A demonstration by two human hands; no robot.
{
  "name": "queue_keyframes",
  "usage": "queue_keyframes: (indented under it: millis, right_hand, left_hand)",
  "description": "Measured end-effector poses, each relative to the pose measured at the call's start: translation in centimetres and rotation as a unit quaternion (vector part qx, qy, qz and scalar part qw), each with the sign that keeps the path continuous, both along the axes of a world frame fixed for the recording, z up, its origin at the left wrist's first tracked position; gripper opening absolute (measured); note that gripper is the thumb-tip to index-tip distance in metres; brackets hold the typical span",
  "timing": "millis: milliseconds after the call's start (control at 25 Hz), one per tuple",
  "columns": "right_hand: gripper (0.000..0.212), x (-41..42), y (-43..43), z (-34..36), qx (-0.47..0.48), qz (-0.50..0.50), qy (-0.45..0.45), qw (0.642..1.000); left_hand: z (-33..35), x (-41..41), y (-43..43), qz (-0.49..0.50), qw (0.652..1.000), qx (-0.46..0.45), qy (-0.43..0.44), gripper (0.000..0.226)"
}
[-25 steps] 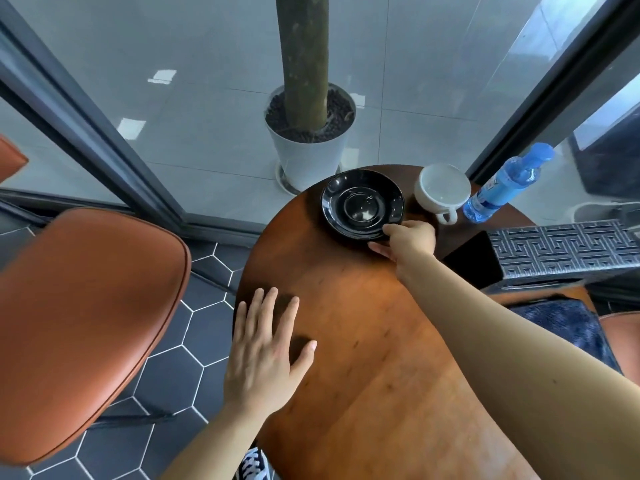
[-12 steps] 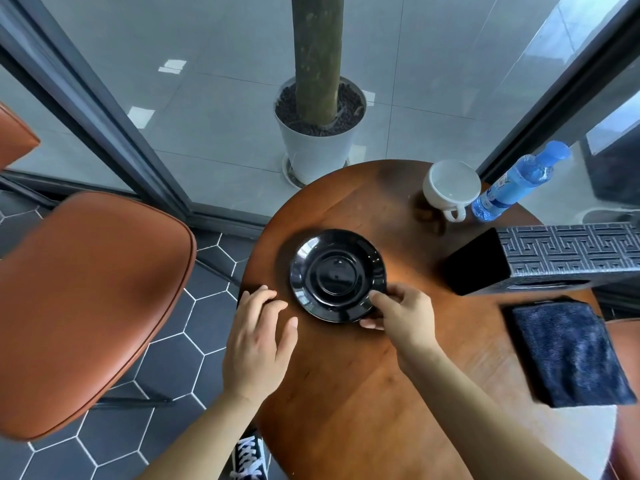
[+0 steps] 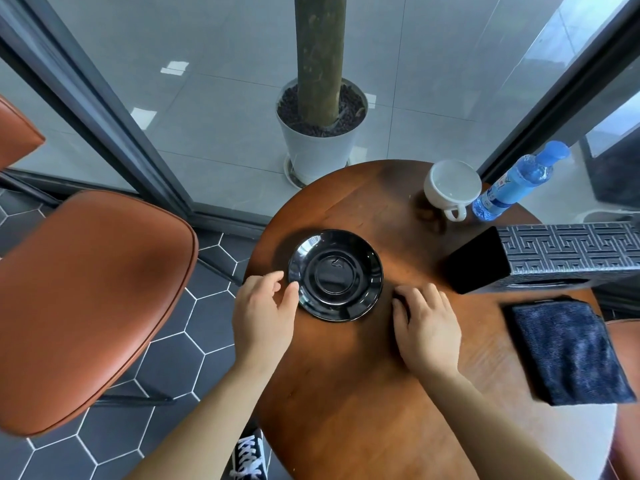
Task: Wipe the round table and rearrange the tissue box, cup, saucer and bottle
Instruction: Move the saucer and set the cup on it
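On the left part of the round table (image 3: 346, 393), near its rim, lies the black saucer (image 3: 336, 275), flat and empty, its glossy well facing up. The left hand (image 3: 263, 313) sits just left of the saucer, at the table's edge; its thumb tip touches the saucer's left rim while the other fingers curl loosely, closing on nothing. The right hand (image 3: 426, 323) rests just right of the saucer, palm down on the wood, its fingers bent slightly and spread, holding nothing and apart from the saucer's rim.

Beyond the saucer to the right, near the far edge, the white cup (image 3: 452, 183) stands upright and empty, its handle turned toward the saucer's side of the table. Just right of the cup the blue bottle (image 3: 516, 183) stands with its blue cap on, close beside the cup; whether they touch I cannot tell. Right of the saucer, past the right hand, the tissue box (image 3: 561, 251) lies lengthwise with a grey maze pattern on top and a black end facing the saucer. Nearer than the box, further right of the saucer, a folded dark blue cloth (image 3: 561, 351) lies flat on the table.

Left of the saucer, off the table, stands an orange chair (image 3: 83, 299) on dark hexagonal floor tiles. Beyond the saucer, behind glass, a white pot (image 3: 318, 150) holds a thick trunk. Below the saucer, by the table's near left rim, a black shoe (image 3: 247, 459) with white laces shows.
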State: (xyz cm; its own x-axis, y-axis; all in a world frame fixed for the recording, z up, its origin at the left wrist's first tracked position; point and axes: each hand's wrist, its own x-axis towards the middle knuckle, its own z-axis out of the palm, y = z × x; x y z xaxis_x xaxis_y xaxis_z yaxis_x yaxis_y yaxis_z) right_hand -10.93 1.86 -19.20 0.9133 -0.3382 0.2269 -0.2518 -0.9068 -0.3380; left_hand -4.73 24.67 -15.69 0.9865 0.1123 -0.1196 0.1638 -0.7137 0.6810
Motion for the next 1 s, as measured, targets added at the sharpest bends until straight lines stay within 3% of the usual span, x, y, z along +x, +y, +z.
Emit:
queue_keyframes:
  millis: [120,320,800,1000]
  right_hand:
    - [0.027,-1.0,0.1,-1.5,-0.046,0.005,0.001,0.999]
    - [0.032,-1.0,0.0,-1.2,-0.015,0.037,0.023,0.999]
    - [0.035,-0.8,-0.1,-1.3,0.000,0.039,0.018,0.999]
    - [0.036,-0.8,-0.1,-1.4,-0.007,0.034,0.019,0.999]
  left_hand:
    - [0.9,0.3,-0.7,0.014,0.998,-0.016,0.065,0.038]
    - [0.8,0.4,-1.7,0.131,0.964,-0.181,0.147,0.029]
    - [0.9,-1.6,2.7,0.207,0.950,-0.197,0.124,0.013]
    - [0.9,-1.6,3.6,0.226,0.944,-0.220,0.101,0.028]
